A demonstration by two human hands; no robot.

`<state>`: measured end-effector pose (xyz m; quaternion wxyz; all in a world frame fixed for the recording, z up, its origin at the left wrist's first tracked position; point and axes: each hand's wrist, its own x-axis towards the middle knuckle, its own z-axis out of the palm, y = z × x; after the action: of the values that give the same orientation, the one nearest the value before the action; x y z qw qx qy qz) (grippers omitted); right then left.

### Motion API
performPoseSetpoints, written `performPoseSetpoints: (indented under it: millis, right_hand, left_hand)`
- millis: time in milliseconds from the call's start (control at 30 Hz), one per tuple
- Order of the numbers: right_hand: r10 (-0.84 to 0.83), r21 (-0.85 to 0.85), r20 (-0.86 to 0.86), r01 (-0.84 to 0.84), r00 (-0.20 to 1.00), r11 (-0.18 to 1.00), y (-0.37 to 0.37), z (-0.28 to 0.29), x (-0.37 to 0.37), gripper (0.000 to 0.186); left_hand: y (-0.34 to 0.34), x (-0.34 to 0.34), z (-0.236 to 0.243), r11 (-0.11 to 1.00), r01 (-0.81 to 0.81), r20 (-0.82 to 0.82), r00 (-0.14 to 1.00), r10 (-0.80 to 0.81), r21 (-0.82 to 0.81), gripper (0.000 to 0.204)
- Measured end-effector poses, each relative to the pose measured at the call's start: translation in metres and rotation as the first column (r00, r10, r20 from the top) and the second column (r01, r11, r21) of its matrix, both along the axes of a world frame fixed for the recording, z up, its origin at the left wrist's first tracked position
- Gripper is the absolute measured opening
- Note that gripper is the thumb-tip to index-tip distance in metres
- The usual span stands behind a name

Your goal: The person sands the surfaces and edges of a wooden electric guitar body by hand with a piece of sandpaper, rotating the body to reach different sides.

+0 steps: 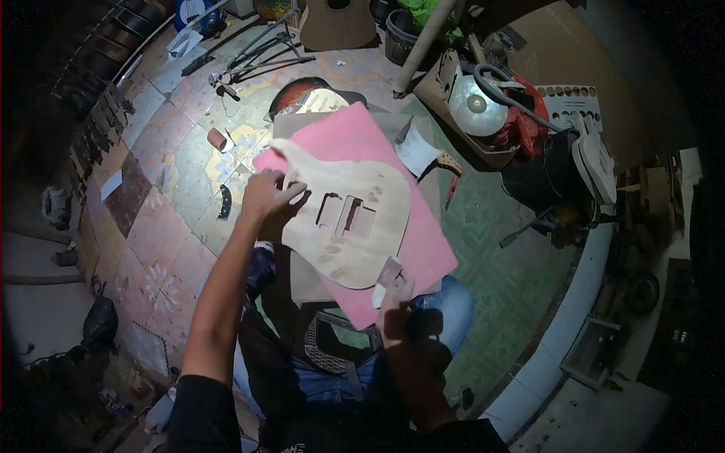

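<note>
A pale, unfinished wooden electric guitar body (321, 245) lies flat on a pink foam sheet (423, 249), its routed openings facing up. My left hand (273, 198) grips the body's left edge, below the upper horn, with the fingers curled at the rim. Close to the lower right edge of the body, my right hand (396, 291) pinches a folded piece of sandpaper (390, 269), brownish on one face and whitish on another. Whether the sandpaper touches the wood is hard to tell. Under the foam is a grey board (303, 278) above my lap.
Behind the foam lies a sunburst guitar body (291, 97). A guitar headstock (447, 161) sticks out at the right, near a red-handled tool (451, 192). Beyond stand a cardboard box (487, 155) and a black bucket (536, 170). A sandpaper roll (219, 140) rests on the tiles, near a metal stand (253, 60).
</note>
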<state>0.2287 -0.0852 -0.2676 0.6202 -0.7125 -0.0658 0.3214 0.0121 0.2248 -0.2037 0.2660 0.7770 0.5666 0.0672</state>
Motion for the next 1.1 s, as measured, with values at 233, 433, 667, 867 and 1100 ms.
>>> performPoseSetpoints:
  millis: [233, 433, 667, 867, 1100]
  right_hand:
    - [0.587, -0.433, 0.754, -0.449, 0.296, 0.782, -0.010, 0.044, 0.002, 0.039]
    - [0.683, -0.683, 0.646, -0.142, 0.342, 0.717, 0.085, 0.037, 0.060, 0.046]
    - [0.495, -0.079, -0.096, -0.502, 0.864, 0.861, -0.002, -0.057, 0.063, 0.040]
    - [0.647, -0.636, 0.676, -0.164, 0.352, 0.754, 0.095, 0.037, 0.077, 0.038]
    - [0.695, -0.480, 0.516, -0.503, 0.501, 0.719, 0.051, 0.047, 0.061, 0.032]
  left_hand:
    - [-0.048, 0.077, -0.027, 0.922, -0.251, -0.101, 0.951, 0.292, 0.296, 0.087]
    - [-0.091, 0.113, -0.027, 0.907, -0.153, -0.169, 0.957, 0.235, 0.393, 0.079]
    - [-0.089, 0.120, -0.019, 0.920, -0.128, -0.186, 0.960, 0.209, 0.371, 0.074]
    - [-0.091, 0.119, -0.016, 0.924, -0.119, -0.220, 0.953, 0.209, 0.363, 0.073]
    - [-0.089, 0.121, -0.014, 0.935, -0.123, -0.225, 0.953, 0.205, 0.333, 0.074]
